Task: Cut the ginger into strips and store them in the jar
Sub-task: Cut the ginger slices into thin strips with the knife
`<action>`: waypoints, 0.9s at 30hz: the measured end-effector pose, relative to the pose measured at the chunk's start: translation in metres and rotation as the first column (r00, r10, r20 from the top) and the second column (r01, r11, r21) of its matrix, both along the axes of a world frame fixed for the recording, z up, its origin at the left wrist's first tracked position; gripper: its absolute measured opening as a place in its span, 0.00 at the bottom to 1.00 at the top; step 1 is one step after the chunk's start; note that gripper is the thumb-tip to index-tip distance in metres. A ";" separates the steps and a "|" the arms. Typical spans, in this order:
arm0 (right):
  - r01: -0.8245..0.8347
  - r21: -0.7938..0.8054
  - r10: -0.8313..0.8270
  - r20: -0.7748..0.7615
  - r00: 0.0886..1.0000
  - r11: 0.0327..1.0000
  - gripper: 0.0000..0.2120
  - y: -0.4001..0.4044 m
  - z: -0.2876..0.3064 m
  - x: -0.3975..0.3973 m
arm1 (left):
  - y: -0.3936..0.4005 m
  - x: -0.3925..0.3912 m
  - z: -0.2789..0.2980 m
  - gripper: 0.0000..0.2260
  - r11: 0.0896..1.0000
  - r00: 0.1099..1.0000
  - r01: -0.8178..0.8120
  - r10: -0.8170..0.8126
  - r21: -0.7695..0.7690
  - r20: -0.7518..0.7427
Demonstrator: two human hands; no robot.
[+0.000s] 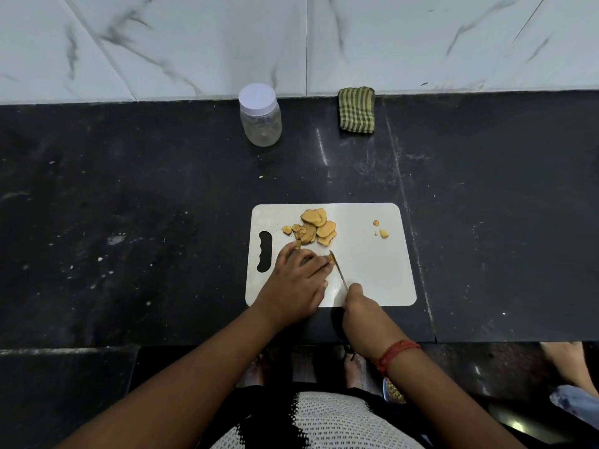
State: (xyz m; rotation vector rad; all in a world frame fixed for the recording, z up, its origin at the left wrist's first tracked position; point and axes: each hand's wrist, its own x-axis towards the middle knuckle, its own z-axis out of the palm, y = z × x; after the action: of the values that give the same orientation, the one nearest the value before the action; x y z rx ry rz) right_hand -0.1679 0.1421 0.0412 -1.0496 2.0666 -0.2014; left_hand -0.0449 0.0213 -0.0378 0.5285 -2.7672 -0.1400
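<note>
Slicing step in hand — left hand (296,281) fingers pin a ginger piece (330,258), right hand (356,307) clenches the knife (338,270); next, cut slices (319,226) into strips.

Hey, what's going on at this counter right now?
A person is cutting ginger on a white cutting board. The left hand pins a piece down while the right hand works a knife beside the fingertips. A pile of ginger slices sits further back on the board. The jar stands near the wall, lid on, apparently empty.
</note>
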 end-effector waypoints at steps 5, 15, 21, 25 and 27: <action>-0.006 0.007 0.006 -0.024 1.000 1.000 0.08 -0.002 0.000 0.001 | 0.000 -0.001 0.001 0.17 1.000 1.000 -0.004 0.004 -0.022 0.007; -0.031 0.012 0.031 -0.011 0.999 0.999 0.08 -0.002 0.003 0.000 | 0.006 -0.002 0.000 0.19 0.996 0.999 -0.020 0.024 -0.087 0.046; 0.002 0.032 -0.003 0.032 0.999 0.999 0.08 -0.003 0.005 -0.009 | 0.008 -0.001 0.002 0.21 0.994 0.999 0.019 -0.014 -0.104 0.044; -0.009 0.022 0.009 0.010 1.000 1.000 0.08 -0.001 0.005 -0.006 | 0.007 -0.001 0.000 0.20 0.996 1.000 0.011 -0.008 -0.094 0.025; -0.009 0.024 0.009 0.004 1.000 1.000 0.09 0.000 0.007 -0.004 | 0.007 -0.002 -0.001 0.20 0.996 1.000 0.008 -0.006 -0.093 0.021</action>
State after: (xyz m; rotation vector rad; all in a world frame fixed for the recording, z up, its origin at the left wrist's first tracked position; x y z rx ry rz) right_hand -0.1720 0.1418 0.0483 -1.0432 2.0559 -0.1739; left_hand -0.0466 0.0286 -0.0384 0.4991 -2.7798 -0.0065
